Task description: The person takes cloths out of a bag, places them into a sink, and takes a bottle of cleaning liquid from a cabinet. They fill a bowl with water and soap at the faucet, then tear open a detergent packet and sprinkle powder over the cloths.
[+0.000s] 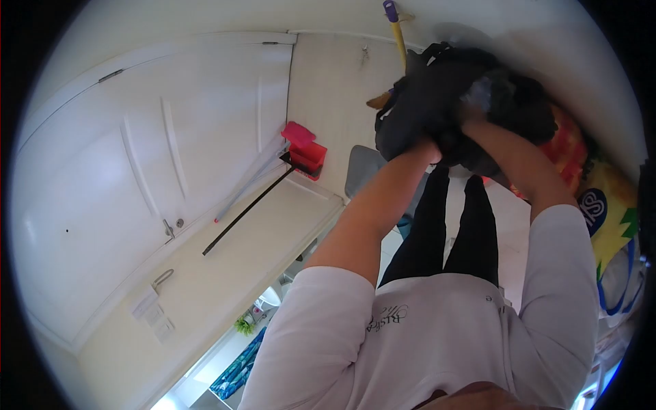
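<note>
A black bag (427,102) of soft, bunched material fills the upper right of the head view. At its lower edge is my left hand (432,150), mostly covered by the dark material, with its fingers hidden. My right hand (471,116) reaches into or over the bag's middle and is smeared by motion. Beside it shows a translucent greyish thing (488,92), too blurred to name. Both forearms stretch forward from pale sleeves.
Right of the black bag are a red patterned bag (567,147) and a yellow bag (611,205) with blue handles. A red dustpan (307,158) and a black pole (249,213) lie left, near a white door (150,137). A yellow-handled broom (398,41) leans behind.
</note>
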The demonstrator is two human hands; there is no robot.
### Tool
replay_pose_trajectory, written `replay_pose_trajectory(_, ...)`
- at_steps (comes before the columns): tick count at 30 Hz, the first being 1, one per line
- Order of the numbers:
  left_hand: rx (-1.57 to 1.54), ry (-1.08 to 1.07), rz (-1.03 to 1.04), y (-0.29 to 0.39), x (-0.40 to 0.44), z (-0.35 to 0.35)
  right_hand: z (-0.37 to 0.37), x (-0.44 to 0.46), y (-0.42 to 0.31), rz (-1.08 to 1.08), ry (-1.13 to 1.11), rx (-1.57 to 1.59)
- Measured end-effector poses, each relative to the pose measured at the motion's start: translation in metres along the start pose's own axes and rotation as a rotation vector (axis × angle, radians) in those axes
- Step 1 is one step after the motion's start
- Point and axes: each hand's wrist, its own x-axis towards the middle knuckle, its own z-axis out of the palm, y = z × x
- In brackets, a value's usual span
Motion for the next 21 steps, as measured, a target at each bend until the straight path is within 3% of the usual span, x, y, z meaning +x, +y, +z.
replay_pose_trajectory(1, 0.129, -0.017, -0.014, 0.005, -0.011, -0.010, 0.008, 0.002, -0.007, -0.160, -0.023, -0.083)
replay_pose_trajectory(3, 0.321, -0.044, -0.026, 0.014, -0.024, -0.020, 0.030, -0.005, -0.009, -0.840, 0.086, -0.406)
replay_pose_trajectory(6, 0.372, -0.041, -0.009, 0.019, -0.019, -0.017, 0.034, 0.005, -0.017, -0.620, -0.087, -0.201)
replay_pose_trajectory(9, 0.328, -0.074, 0.003, 0.012, -0.015, -0.003, 0.133, 0.095, 0.055, -0.530, 0.470, 0.115)
replay_pose_trajectory(12, 0.227, -0.222, 0.064, 0.008, -0.004, -0.003, 0.007, -0.001, 0.013, -0.294, -0.062, -0.223)
replay_pose_trajectory(15, 0.134, -0.392, 0.136, 0.000, 0.003, -0.015, 0.001, -0.008, 0.019, -0.428, 0.019, -0.675)
replay_pose_trajectory(18, 0.311, -0.233, 0.190, 0.004, -0.012, -0.022, -0.011, -0.012, 0.014, -0.410, -0.090, -0.696)
replay_pose_trajectory(21, 0.425, -0.226, 0.252, 0.005, -0.006, -0.021, -0.020, -0.042, 0.004, -0.699, -0.058, -0.688)
